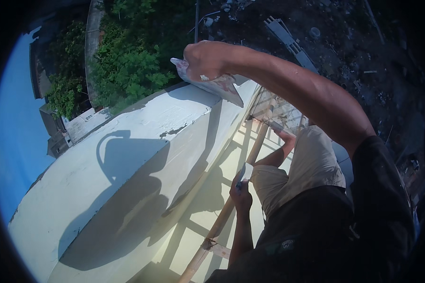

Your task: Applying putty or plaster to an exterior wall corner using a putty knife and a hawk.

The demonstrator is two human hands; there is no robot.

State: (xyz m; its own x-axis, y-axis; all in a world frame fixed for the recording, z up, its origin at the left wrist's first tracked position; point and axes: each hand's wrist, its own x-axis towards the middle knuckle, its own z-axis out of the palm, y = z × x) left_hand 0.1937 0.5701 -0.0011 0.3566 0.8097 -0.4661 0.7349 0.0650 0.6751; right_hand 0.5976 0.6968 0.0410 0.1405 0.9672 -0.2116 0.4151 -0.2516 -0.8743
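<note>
My right hand (205, 62) reaches across to the far part of a white-coated concrete ledge (127, 116). It grips a wide, putty-smeared plastering blade (225, 88), whose lower edge lies at the ledge's corner. A white dab sticks to the hand. Lower down, my left hand (241, 196) is closed around the grip of a putty knife (246, 173) with white material on its blade. That hand is beside a bamboo scaffold pole (223, 219). Rough, chipped patches (177, 131) run along the ledge's edge.
Bamboo poles and a crosspiece (219, 250) of the scaffold stand close to the pale wall (194, 244). My bare foot (285, 136) is by a scaffold joint. Far below are debris-strewn ground (343, 56), boards (287, 37) and a bucket (315, 33). Leafy trees (131, 74) grow beyond the ledge.
</note>
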